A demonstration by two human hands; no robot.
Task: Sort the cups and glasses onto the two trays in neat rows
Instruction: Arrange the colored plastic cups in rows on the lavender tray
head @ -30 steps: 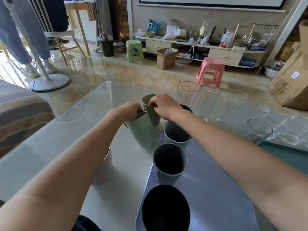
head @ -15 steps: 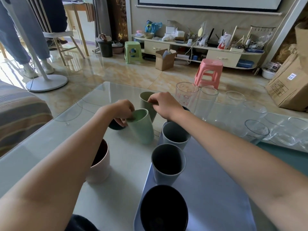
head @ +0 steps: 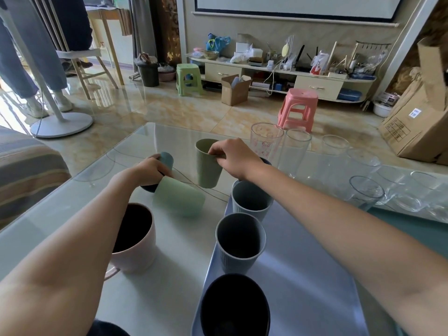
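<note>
Living room w/ a glossy tile floor (head: 169,110) and a low TV cabinet (head: 278,71) at the back; you're at a glass table (head: 72,209) w/ a lavender tray (head: 303,275) in front of you. Your left hand (head: 148,170) has its fingers curled over the rim of a mint cup (head: 179,197), which is tipped over w/ its base toward you; just beyond those fingers a dark teal cup (head: 166,160) is partly hidden under the hand, can't tell if you grip it too. Your right hand (head: 232,156) pinches the rim of an olive ribbed cup (head: 207,168), thumb and fingers clamped on its near edge, the cup upright, just right of the left fingers and off the tray; can't tell if it's lifted or resting. Below your right wrist three cups stand in a row on the tray's left side: a grey-blue ribbed cup (head: 251,201), a 2nd grey ribbed cup (head: 238,243), and a black cup (head: 234,306) nearest you. A pink mug (head: 134,241) sits on the table under your left forearm. Right of your right fingers stand a printed glass (head: 265,141) and a tall glass (head: 294,151), w/ more clear glasses (head: 368,192) further right near a teal tray (head: 417,229).
</note>
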